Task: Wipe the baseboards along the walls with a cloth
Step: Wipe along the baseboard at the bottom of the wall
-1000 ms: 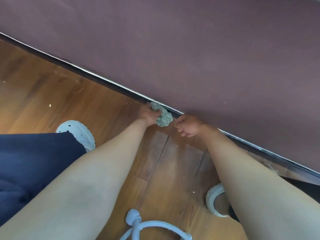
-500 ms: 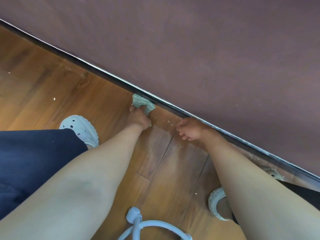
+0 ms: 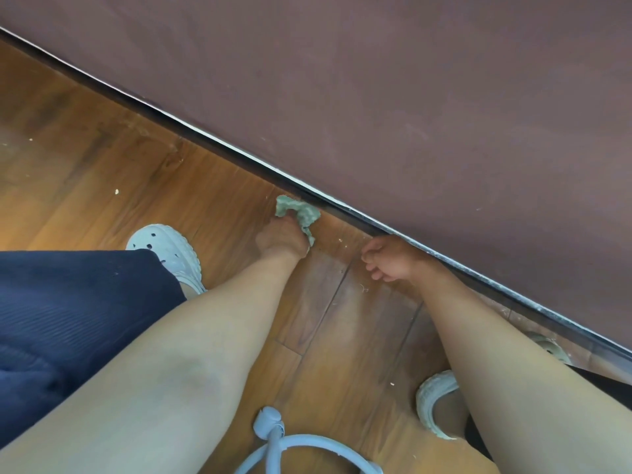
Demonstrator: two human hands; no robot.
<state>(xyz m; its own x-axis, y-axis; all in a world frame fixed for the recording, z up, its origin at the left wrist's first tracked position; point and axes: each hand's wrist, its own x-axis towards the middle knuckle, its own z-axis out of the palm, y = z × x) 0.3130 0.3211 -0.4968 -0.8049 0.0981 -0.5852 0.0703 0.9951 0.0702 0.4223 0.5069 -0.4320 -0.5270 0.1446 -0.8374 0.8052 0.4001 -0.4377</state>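
Our left hand grips the cloth at the baseboard, while our right hand rests loose-fingered and empty on the floor.

Baseboard run toward the floor's far left: open boards alongside, scattered crumbs only. Rightward: right hand sits at the baseboard, near the left hand and cloth (narrow gap between). Near side: left shoe, right shoe and pale hoop crowd the floor.
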